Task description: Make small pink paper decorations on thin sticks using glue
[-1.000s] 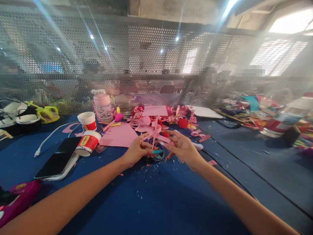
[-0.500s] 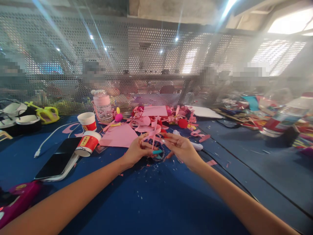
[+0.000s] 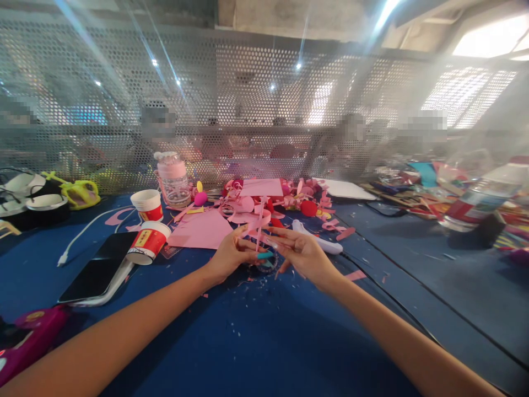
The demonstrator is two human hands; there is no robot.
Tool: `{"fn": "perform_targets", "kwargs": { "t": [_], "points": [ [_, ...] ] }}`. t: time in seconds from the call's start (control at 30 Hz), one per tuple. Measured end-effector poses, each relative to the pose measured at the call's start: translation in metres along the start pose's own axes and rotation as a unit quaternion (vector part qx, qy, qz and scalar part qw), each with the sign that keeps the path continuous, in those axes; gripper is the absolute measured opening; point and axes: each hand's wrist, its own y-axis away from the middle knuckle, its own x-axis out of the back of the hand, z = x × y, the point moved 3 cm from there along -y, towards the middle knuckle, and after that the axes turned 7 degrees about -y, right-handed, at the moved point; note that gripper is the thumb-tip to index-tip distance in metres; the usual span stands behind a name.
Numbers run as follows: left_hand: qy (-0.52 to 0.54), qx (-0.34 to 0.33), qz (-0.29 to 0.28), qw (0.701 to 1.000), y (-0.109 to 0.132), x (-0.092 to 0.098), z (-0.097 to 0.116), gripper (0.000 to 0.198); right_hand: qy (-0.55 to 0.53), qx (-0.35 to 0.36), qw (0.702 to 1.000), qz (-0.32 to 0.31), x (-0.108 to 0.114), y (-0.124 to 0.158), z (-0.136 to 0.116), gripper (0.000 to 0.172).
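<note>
Over the middle of the blue table, my left hand (image 3: 231, 255) is closed on a pink paper strip piece (image 3: 260, 223), its upright strip crossed by curled ones. A small teal piece (image 3: 265, 255) shows at the left fingertips; its kind is unclear. My right hand (image 3: 305, 251) meets the pink piece from the other side, fingertips pinched at a strip end. Below the fingers lies a clear ring-shaped thing (image 3: 270, 266), partly hidden. Just behind the right hand rests a white corded tool (image 3: 330, 245), partly covered by that hand.
Pink paper sheets (image 3: 202, 229) and a heap of curled pink scraps (image 3: 306, 190) lie beyond my hands. To the left are two paper cups (image 3: 146, 207), a phone (image 3: 97, 267) and a pink-topped bottle (image 3: 173, 179). A large plastic bottle (image 3: 475, 198) stands right, before a perforated screen (image 3: 256, 82).
My right hand has shifted slightly left, nearer the left fingertips. The pink piece has moved a little with it. The left hand stays nearly in place.
</note>
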Motion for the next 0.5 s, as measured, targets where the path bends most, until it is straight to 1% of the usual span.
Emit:
{"fn": "perform_targets", "kwargs": {
  "t": [0.2,0.37,0.5],
  "points": [
    [0.014,0.001,0.003,1.0,0.0005,0.0006,-0.0009,0.07,-0.007,0.005,1.0,-0.015,-0.0019,0.0015,-0.0021,0.046],
    [0.019,0.006,0.008,1.0,0.0007,0.0006,-0.0006,0.076,-0.008,0.019,1.0,-0.016,0.0004,-0.0014,0.0013,0.046],
    [0.013,0.008,0.012,1.0,0.0011,-0.0002,0.001,0.077,-0.01,0.024,1.0,-0.016,0.0002,-0.0017,0.0017,0.045]
  ]
}}
